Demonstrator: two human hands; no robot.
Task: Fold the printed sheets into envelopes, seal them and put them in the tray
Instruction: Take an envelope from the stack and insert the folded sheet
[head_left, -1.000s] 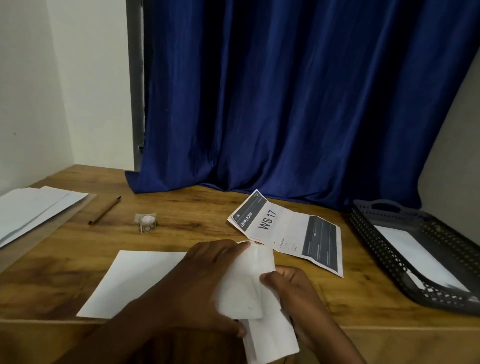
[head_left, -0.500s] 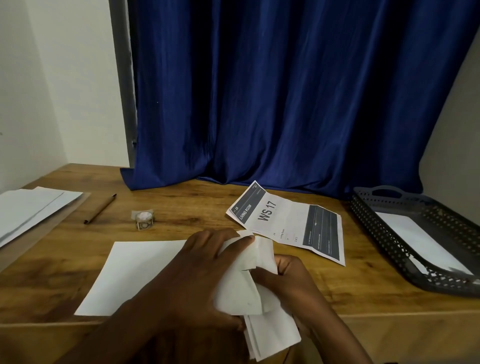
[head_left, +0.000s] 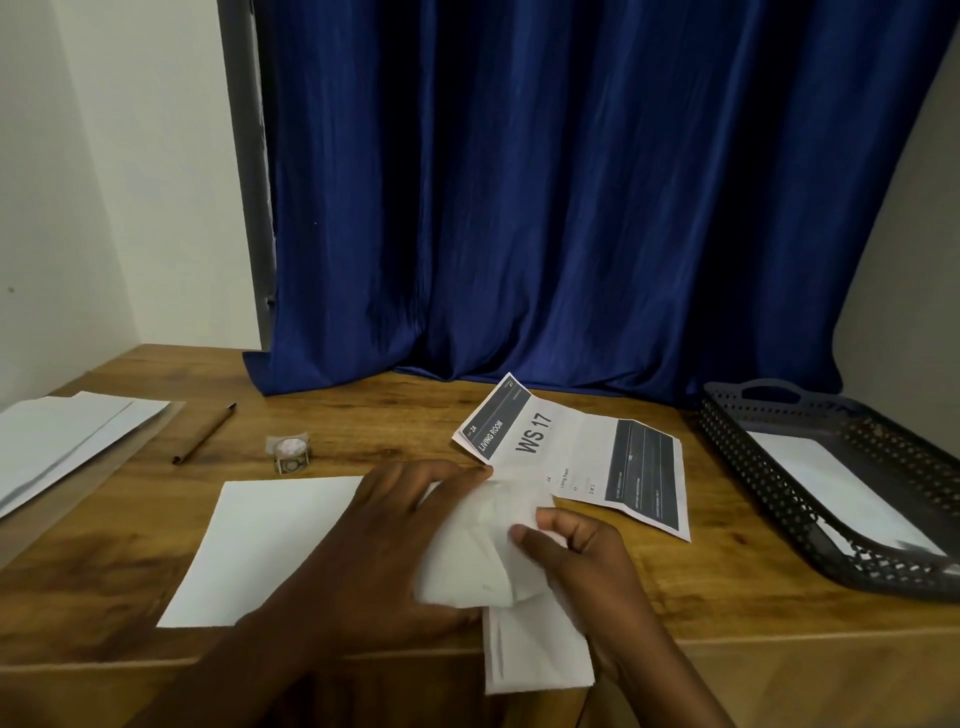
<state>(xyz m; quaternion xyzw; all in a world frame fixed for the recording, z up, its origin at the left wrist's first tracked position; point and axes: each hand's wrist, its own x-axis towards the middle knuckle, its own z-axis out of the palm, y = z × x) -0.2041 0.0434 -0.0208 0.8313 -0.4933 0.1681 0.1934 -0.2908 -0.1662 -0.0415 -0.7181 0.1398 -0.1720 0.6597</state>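
Note:
Both hands hold a white envelope (head_left: 480, 558) with a folded sheet (head_left: 535, 649) sticking out of its near end, over the table's front edge. My left hand (head_left: 384, 540) grips the envelope from the left, fingers over its top. My right hand (head_left: 576, 551) pinches its right side with the thumb on top. A printed sheet marked "WS 17" (head_left: 571, 452) lies creased and unfolded just behind them. The dark perforated tray (head_left: 769, 488) stands at the right with a white envelope (head_left: 831, 488) lying in it.
A blank white sheet (head_left: 270, 545) lies at the front left, partly under my left arm. A small tape roll (head_left: 291, 453) and a pencil (head_left: 203, 434) lie behind it. White envelopes (head_left: 62, 441) are stacked at the far left. A blue curtain (head_left: 571, 208) hangs behind the table.
The view has tilted up a little. My hands keep their hold on the envelope, and my right thumb has shifted slightly on its right side.

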